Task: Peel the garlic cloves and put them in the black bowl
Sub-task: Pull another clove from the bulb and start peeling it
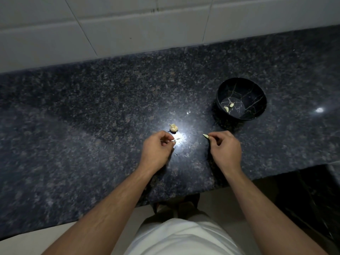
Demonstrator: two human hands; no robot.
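Right hand (225,148) pinches clove (206,136) base.

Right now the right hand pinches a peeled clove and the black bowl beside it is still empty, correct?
Not quite. The head view shows the black bowl already holds two peeled cloves. The right hand does pinch a peeled clove.

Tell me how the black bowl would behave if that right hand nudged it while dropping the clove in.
The black bowl probably slides rather than tips: it stands upright on the glossy counter. It holds only two cloves, so it is likely light. Its base looks narrower than its rim, so a push at the rim might rock it.
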